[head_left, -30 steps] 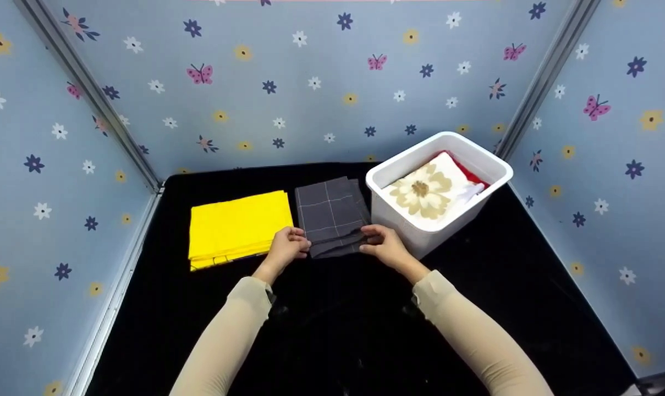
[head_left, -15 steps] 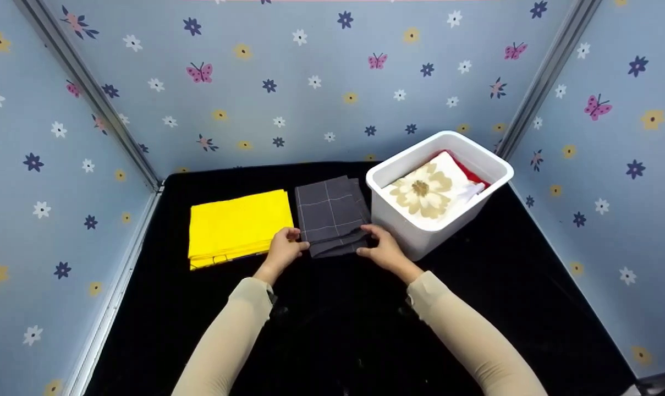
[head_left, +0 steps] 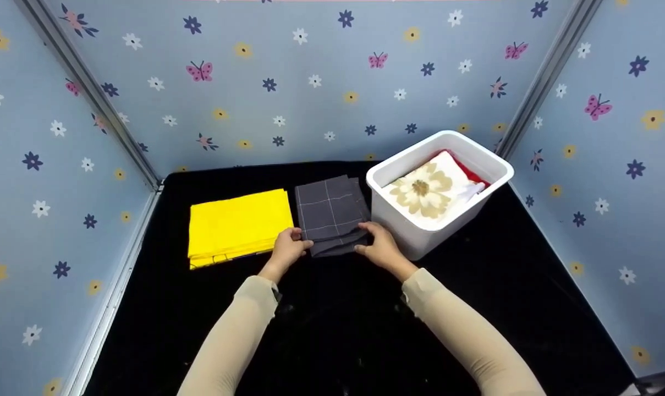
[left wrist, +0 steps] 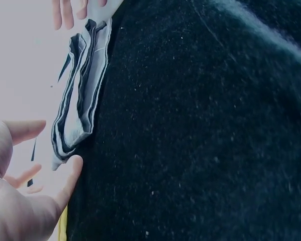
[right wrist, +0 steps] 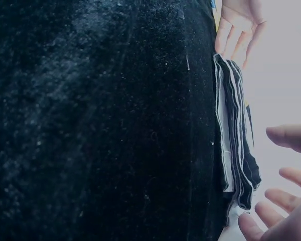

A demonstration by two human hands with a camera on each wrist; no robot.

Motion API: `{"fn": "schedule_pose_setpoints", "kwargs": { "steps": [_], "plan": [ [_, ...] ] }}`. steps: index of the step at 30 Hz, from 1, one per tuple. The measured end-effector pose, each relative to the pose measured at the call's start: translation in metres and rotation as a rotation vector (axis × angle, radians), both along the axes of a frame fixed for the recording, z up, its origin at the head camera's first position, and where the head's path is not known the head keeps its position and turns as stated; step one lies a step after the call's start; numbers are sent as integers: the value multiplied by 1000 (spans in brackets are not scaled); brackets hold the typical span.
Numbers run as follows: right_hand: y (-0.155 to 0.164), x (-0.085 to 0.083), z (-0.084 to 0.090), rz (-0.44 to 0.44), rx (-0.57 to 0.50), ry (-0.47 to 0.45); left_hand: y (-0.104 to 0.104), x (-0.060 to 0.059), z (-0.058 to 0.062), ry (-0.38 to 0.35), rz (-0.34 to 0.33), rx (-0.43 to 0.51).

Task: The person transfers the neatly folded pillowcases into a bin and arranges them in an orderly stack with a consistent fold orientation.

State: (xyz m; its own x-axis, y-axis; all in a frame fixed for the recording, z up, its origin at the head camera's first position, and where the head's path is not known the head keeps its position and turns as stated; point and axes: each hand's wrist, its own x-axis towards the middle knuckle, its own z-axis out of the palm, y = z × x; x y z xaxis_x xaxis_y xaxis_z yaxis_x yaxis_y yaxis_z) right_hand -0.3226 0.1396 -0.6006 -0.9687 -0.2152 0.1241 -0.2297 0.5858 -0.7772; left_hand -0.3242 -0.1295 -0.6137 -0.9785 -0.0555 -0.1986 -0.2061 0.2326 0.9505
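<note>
cloth (head_left: 331, 206), grey and checked, lies folded between left hand (head_left: 288, 250) and right hand (head_left: 383, 246), both relaxed at its near edges, gripping nothing; yellow fabric (head_left: 238, 223) lies just outside the left hand, a white bin (head_left: 413, 240) beyond the right.

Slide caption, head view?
Left hand and right hand at near corners of folded gray checked cloth, between folded yellow cloth and white bin.

Bright, sharp head view; washed-out, pinkish-white glare down one side of both wrist views.

Blue floral walls (head_left: 310, 60), black surface (head_left: 332, 335), perhaps velvet
</note>
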Motion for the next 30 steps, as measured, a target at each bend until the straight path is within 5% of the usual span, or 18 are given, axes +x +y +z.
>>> {"fn": "schedule_pose_setpoints", "kwargs": {
  "steps": [13,30],
  "plan": [
    [-2,-7,-11,-66,-21,-143,11,-9,2,-62,39,76],
    [-3,-8,-18,-73,-36,-153,30,-25,-4,-81,113,77]
  ]
}}
